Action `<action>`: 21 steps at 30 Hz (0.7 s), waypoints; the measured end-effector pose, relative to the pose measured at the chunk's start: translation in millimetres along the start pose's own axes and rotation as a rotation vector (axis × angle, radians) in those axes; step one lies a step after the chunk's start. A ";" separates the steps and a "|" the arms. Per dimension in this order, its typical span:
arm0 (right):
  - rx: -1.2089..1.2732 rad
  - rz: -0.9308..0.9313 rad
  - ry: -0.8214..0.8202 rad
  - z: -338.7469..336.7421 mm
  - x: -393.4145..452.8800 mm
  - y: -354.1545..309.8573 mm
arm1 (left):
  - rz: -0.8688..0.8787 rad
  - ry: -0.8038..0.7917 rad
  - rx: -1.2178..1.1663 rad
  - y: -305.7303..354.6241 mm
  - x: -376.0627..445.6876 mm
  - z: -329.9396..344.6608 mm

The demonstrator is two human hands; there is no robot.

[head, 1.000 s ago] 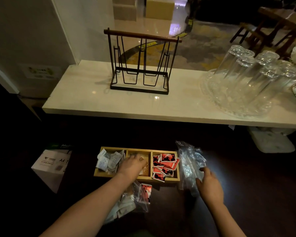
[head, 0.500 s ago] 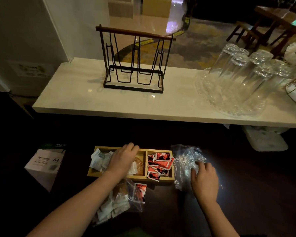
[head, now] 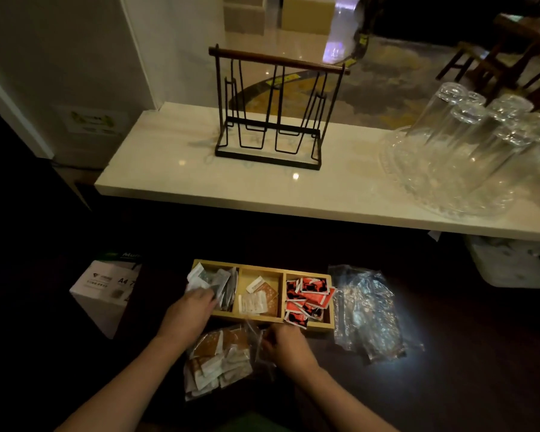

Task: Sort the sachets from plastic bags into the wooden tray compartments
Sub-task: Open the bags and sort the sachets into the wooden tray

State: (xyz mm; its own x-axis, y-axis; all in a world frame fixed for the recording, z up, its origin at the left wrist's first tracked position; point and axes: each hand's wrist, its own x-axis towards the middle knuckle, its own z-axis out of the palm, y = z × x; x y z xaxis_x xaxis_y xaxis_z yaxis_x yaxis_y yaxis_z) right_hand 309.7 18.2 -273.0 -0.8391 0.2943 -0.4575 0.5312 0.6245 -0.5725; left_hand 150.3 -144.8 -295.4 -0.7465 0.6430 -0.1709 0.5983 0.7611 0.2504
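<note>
Here right hand [head: 289, 344] pinches plastic bag [head: 222, 358] beside wooden tray [head: 309, 326].

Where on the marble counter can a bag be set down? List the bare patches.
The marble counter is bare left of the wire rack, along its front edge, and between the rack and the glass tray. The right end is crowded with upturned glasses.

Pale matt wooden tray [head: 264, 319], crinkly glossy clear plastic bags [head: 367, 310], polished stone-look counter [head: 175, 176], thin black metal rack [head: 273, 110], sparkling glass tumblers [head: 468, 132].
</note>
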 end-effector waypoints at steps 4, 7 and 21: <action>0.082 0.102 0.003 -3.5 5.3 -2.6 | 0.040 -0.017 -0.019 4.0 -6.4 2.1; 0.161 0.177 -0.137 -1.8 6.9 -3.8 | 0.054 0.126 -0.004 12.1 -15.3 -6.4; 0.885 0.114 -0.111 -26.6 -21.8 -50.4 | -0.208 -0.172 -0.522 89.2 -51.5 -51.2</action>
State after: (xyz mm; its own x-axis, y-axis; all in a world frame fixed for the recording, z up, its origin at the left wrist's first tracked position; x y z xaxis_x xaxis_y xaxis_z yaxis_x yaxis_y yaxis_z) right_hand 298.1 -0.5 -216.1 -0.7842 0.2204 -0.5801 0.5445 -0.2039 -0.8136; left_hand 227.2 -114.4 -215.5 -0.7492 0.5221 -0.4077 0.1894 0.7586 0.6234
